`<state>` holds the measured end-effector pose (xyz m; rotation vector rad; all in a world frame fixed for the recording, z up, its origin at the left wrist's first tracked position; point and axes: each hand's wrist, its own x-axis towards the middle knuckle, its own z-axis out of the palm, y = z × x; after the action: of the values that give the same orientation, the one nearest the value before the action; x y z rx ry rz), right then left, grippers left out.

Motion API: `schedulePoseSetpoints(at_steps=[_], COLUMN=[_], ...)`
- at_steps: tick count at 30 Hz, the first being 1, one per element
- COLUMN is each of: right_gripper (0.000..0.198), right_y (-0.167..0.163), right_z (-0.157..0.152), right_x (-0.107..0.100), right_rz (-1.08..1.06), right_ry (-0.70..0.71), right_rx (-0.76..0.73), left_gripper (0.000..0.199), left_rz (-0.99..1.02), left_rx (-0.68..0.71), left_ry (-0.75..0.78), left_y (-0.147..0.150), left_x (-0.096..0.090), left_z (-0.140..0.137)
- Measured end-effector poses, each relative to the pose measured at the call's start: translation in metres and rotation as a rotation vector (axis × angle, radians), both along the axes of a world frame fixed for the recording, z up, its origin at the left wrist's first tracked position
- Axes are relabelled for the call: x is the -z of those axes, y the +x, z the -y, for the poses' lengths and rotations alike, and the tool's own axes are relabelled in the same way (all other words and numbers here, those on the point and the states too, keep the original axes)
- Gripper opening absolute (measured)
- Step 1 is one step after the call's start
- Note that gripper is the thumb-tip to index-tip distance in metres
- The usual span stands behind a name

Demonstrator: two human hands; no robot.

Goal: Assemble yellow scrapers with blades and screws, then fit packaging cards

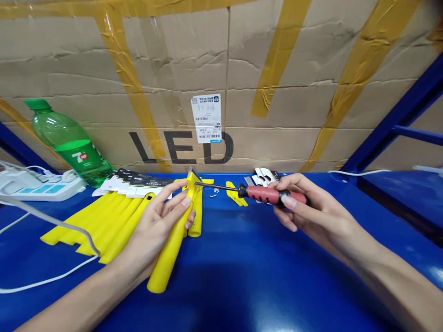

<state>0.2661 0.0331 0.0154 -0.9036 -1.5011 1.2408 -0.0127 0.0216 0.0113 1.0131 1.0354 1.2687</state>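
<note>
My left hand [173, 212] is closed around a yellow scraper [168, 258], its tubular handle slanting down toward me and a thin dark blade edge at its head. My right hand [304, 207] grips a screwdriver [265, 194] by its red and black handle. The screwdriver's shaft lies level, and its tip meets the scraper's head. Just behind the left hand, another yellow tool [196, 216] lies on the blue surface [235, 276]. Small screws [215, 190] are scattered beyond the hands, beside loose yellow pieces [236, 194].
Several yellow handles [104, 221] lie in a row at left, near printed card packs [134, 183]. A green bottle [74, 143] leans by a white power strip [44, 184] with trailing cables. A large cardboard box [294, 138] stands behind; blister packs [265, 177] lie near it.
</note>
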Motion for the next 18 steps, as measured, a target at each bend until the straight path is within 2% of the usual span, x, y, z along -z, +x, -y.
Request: schedulePoseSetpoints(at_steps=[2, 5, 7, 9, 12, 14, 18], right_gripper=[0.021, 0.034, 0.035, 0.027, 0.026, 0.023, 0.039], right_y=[-0.0001, -0.0021, -0.0025, -0.0012, 0.0018, 0.0020, -0.0023], right_z=[-0.0020, -0.0048, -0.0048, -0.0035, -0.0019, -0.0023, -0.0036], right_x=[0.0025, 0.0062, 0.0059, 0.0035, 0.0013, 0.0026, 0.0068], right_rz=[0.057, 0.120, 0.073, 0.010, 0.026, 0.109, 0.175], right_ry=[0.032, 0.004, -0.051, -0.062, 0.032, 0.068, -0.023], right_rx=[0.097, 0.245, 0.213, 0.119, 0.056, 0.104, 0.199], left_gripper=[0.051, 0.051, 0.051, 0.052, 0.053, 0.052, 0.049], left_rz=[-0.006, -0.015, -0.010, -0.001, 0.004, 0.000, -0.013], left_rx=[-0.001, 0.003, -0.003, -0.016, -0.027, -0.016, -0.002], left_ry=[-0.013, -0.024, -0.020, -0.021, -0.035, -0.037, -0.016], left_y=[0.0016, 0.0044, 0.0046, 0.0036, 0.0022, 0.0021, 0.0018], left_x=[0.0001, -0.0004, -0.0005, 0.0001, 0.0018, 0.0025, 0.0016], left_z=[0.0006, 0.0023, 0.0023, 0.0011, -0.0002, 0.0002, 0.0011])
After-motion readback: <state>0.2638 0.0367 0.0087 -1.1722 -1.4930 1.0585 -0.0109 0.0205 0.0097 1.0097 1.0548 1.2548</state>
